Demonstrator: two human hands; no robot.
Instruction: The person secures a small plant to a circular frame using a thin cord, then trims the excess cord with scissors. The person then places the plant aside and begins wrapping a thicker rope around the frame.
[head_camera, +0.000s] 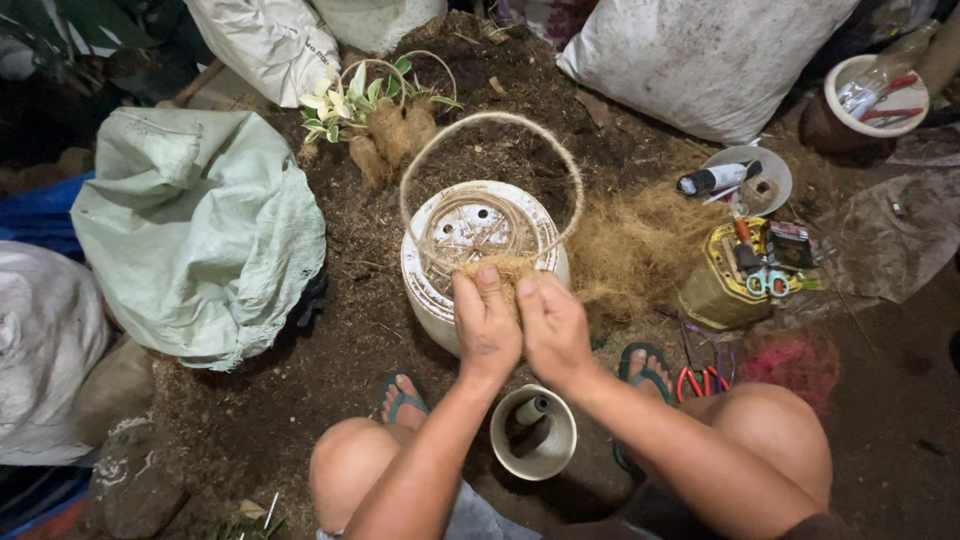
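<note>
My left hand (485, 325) and my right hand (553, 325) are pressed together around a wad of brown coconut fibre (503, 268), which shows above my fingertips. They hover over the near rim of a white upturned bucket (430, 275). A loop of jute twine (493, 122) rises from the wad and arcs over the bucket top, where more twine lies coiled. Behind the bucket lie small green-and-white plants (368, 110) with fibre-wrapped roots and wire loops.
A heap of loose fibre (640, 245) lies to the right on dark soil. A yellow tin (722, 285) holds scissors and tools; red-handled pliers (700, 380) lie by my right foot. A small white cup (533, 435) sits between my knees. Sacks (200, 220) ring the patch.
</note>
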